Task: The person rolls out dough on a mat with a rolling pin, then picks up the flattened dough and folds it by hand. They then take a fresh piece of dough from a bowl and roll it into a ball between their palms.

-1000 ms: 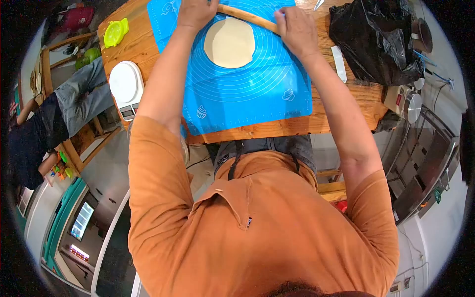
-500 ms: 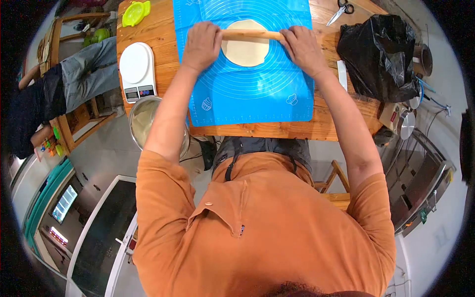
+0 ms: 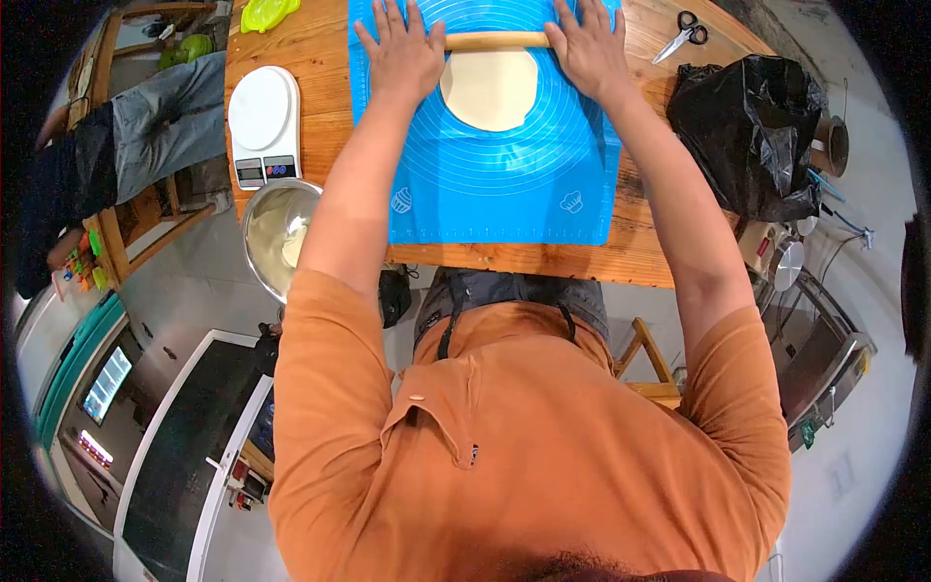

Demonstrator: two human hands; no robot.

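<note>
On blue mat [image 3: 504, 184], both flat, open grips, left hand [image 3: 402, 53] and right hand [image 3: 590, 48], press rolling pin [image 3: 495, 41] over dough [image 3: 490, 89].

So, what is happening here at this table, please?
A person in an orange shirt is rolling out dough. The left hand and right hand press flat on the ends of a wooden rolling pin, which lies across the far edge of a round, thin dough sheet on a blue silicone mat. A white kitchen scale, a metal bowl, scissors and a black plastic bag are nearby.
</note>
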